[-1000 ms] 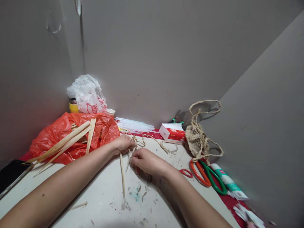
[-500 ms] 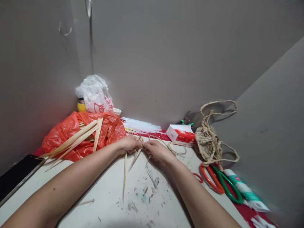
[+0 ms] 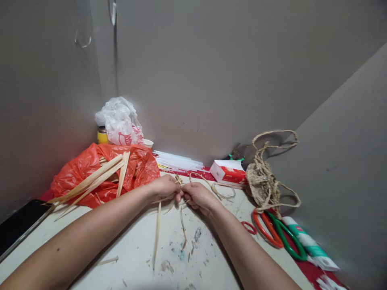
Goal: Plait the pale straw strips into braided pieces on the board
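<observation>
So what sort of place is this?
Likely a small craft workspace, judging by the stained white tabletop, the red plastic bag with pale strips sticking out, and the bundle of rough cord.

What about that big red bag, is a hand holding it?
No, the left hand and the right hand meet over the table, pinching thin strips, while the red bag lies to their left.
</observation>
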A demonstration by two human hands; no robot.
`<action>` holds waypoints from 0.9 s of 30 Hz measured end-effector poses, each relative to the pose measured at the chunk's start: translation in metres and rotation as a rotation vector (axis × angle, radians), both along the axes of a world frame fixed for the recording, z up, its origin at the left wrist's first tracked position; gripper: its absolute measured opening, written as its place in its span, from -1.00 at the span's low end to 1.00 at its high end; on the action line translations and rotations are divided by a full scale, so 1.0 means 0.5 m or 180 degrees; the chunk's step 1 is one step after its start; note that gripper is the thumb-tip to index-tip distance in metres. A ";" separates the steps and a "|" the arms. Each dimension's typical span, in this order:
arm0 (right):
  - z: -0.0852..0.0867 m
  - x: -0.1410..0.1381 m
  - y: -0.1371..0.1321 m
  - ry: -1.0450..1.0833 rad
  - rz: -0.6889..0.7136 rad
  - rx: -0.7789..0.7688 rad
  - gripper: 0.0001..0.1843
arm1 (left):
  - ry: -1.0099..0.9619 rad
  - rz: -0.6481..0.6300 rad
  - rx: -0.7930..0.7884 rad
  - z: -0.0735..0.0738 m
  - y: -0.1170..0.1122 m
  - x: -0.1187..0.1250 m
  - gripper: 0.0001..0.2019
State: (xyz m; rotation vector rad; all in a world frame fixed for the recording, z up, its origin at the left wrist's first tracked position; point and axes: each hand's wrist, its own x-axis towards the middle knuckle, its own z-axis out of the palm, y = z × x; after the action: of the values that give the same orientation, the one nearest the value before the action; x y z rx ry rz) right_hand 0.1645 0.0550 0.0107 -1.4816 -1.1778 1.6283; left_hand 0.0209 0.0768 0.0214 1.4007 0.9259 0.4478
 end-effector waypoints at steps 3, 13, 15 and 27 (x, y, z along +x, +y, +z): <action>-0.001 -0.006 -0.005 0.0245 0.0008 -0.0079 -0.74 | -0.0123 0.0183 -0.0111 -0.005 -0.020 0.014 -0.84; -0.004 0.010 -0.007 0.0734 -0.0121 -0.0277 -0.74 | 0.0629 0.0377 0.0933 -0.006 -0.027 0.015 -0.84; -0.002 0.016 -0.006 0.0792 -0.0071 -0.0314 -0.81 | 0.0929 0.0653 0.1542 0.010 -0.015 0.001 -0.72; -0.001 0.020 -0.008 0.0865 0.0100 -0.0306 -0.88 | 0.0058 0.1095 0.1590 -0.006 0.009 0.000 -0.85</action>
State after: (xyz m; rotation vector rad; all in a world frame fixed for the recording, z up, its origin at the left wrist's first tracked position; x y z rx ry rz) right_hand 0.1746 0.0512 0.0103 -1.2543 -0.9875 1.8625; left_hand 0.0210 0.0814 0.0185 1.6958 1.1240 0.9782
